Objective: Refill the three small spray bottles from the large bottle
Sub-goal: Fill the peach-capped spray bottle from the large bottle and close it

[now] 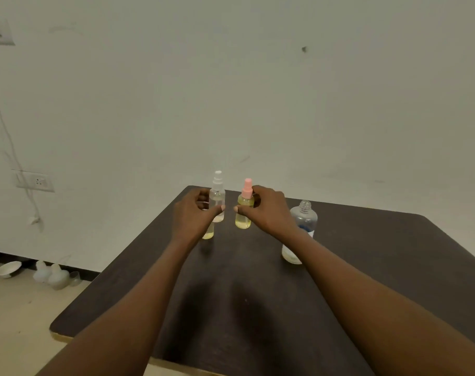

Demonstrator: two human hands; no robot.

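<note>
The left hand (197, 213), in the head view, curls round the clear spray bottle (217, 198), thumb across its front and fingers behind. The right hand (270, 211) grasps the pink-capped spray bottle (244, 217) the same way, at its shoulder. Both bottles are upright to the left of the large bottle (304, 215), the pink-capped one nearer to it and the clear one just beyond. A third small bottle (208, 234) is further left again and closer to the person; only its base, holding yellow liquid, shows under the left hand. The large bottle stands uncapped on the table (380, 253), partly behind the right wrist, with only a little pale liquid at its bottom. The pink-capped bottle looks full of yellow liquid, while the clear one looks nearly empty, so the clear one is probably the one to fill. Whether either held bottle is touching the table cannot be told. To do this well, set the full bottle down away from the large bottle's mouth. Then steady the clear bottle low on its body while its sprayer is twisted off. Keep the right forearm clear of the open large bottle, which is light and would tip easily.
</note>
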